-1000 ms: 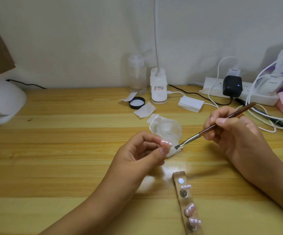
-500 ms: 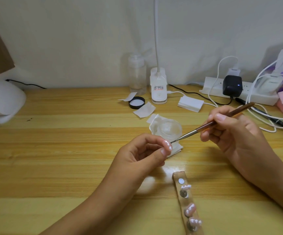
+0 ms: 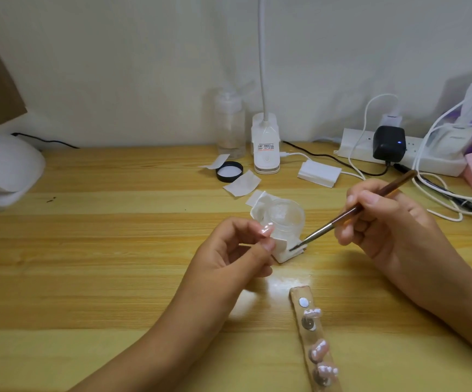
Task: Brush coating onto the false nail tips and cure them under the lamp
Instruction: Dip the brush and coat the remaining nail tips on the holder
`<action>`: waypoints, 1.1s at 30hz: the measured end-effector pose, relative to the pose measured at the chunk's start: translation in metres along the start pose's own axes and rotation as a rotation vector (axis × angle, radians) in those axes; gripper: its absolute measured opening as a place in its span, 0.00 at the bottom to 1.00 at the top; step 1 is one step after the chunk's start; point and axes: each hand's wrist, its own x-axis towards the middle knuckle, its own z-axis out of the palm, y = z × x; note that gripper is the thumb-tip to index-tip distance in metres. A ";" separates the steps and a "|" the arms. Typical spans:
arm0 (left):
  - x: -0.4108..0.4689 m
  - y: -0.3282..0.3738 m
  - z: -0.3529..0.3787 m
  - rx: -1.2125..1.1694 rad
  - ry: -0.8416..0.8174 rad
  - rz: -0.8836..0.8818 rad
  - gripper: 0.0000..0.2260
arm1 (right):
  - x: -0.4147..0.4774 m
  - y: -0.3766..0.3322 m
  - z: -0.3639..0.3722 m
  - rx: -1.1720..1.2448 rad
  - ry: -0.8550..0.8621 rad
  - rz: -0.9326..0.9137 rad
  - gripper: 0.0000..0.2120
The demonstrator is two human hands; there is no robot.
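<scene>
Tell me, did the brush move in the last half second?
Yes. The brush swung right, its tip leaving the nail tip in the left hand for the tissue by the unmoved jar.

pinched nail tip (image 3: 266, 230), brush (image 3: 350, 212) held alongside

1. A wooden counter (image 3: 116, 264) fills the lower frame.
2. Left edge: white dome lamp (image 3: 3, 171).
3. Upper centre: clear bottle (image 3: 230, 128), black lid (image 3: 229, 171), desk-lamp base (image 3: 266, 148).
4. Upper right: power strip (image 3: 438, 162).
5. Centre: clear jar (image 3: 285, 219).
6. Lower centre: strip of nail tips (image 3: 314, 340).
</scene>
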 end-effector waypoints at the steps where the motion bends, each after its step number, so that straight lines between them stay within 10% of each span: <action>1: 0.000 0.000 0.001 -0.009 0.000 -0.001 0.05 | 0.001 0.000 -0.002 0.022 0.014 -0.001 0.09; 33: -0.002 0.005 0.001 0.043 -0.100 -0.013 0.02 | 0.006 0.003 -0.007 0.012 0.104 0.006 0.09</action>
